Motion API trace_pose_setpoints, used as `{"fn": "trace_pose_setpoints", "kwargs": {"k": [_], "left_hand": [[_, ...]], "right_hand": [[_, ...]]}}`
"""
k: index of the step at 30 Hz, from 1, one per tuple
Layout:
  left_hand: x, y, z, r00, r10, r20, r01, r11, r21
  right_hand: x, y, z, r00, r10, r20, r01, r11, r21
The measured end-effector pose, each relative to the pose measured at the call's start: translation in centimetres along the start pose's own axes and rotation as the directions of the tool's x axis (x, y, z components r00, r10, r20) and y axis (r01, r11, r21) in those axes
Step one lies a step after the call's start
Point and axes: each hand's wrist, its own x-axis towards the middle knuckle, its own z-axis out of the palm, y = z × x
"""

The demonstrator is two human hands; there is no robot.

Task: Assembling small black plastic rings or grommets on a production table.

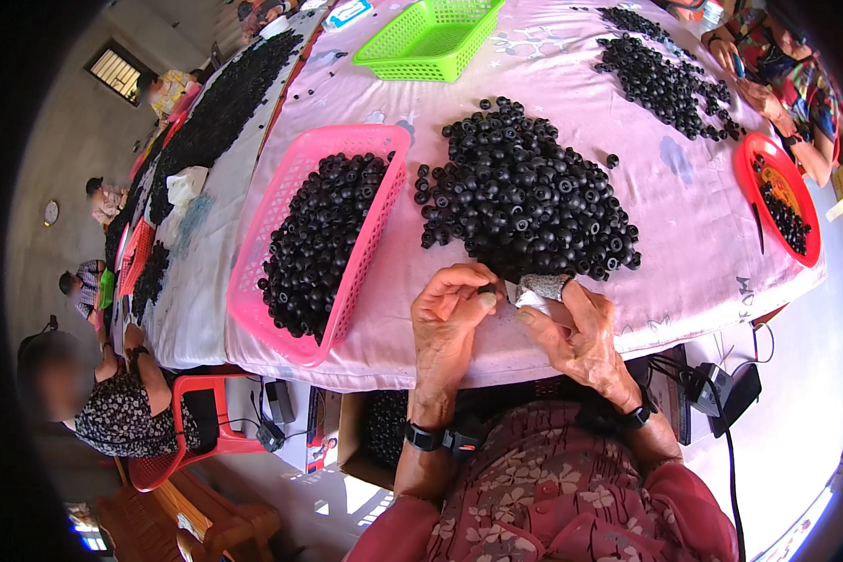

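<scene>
Near the table's front edge, my left hand (448, 314) pinches one small black round piece (486, 288) between thumb and fingertips. Close beside it, my right hand (576, 328) is closed on a small white-wrapped tool (532, 302) whose thin tip points at the piece; its exact kind is hard to make out. A grey wrap (545, 285) covers a finger of that hand. Just beyond both hands lies a large heap of black round pieces (534, 197), many showing a hole. To the left, a pink basket (244, 300) holds more of them.
A green basket (431, 68) stands at the far side. Another black heap (660, 84) and a red tray (810, 220) lie right, near another person's arm (796, 140). Other people sit along a second table (192, 318) at left. Cables (726, 440) hang below the right edge.
</scene>
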Motion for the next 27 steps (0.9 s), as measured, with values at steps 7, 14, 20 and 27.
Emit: {"fn": "trace_pose_setpoints", "kwargs": {"k": [7,14,20,27], "left_hand": [[-0.4,0.0,0.2,0.999,-0.003,0.041,-0.002,0.992,0.123],[-1.3,2.4,1.9,0.988,0.077,-0.132,-0.026,0.935,0.354],[-0.3,10.0,-0.5,0.782,0.582,-0.223,-0.177,0.55,0.816],[1.2,10.1,-1.0,0.553,0.826,-0.105,-0.098,0.19,0.977]], "right_hand": [[-0.4,0.5,0.0,0.999,0.048,-0.001,-0.048,0.999,0.01],[-0.5,0.7,-0.1,0.998,0.069,-0.002,-0.069,0.997,0.031],[-0.5,0.6,-0.1,0.998,0.07,-0.007,-0.069,0.994,0.086],[-0.3,0.1,-0.3,0.999,0.054,-0.003,-0.054,0.997,0.059]]}}
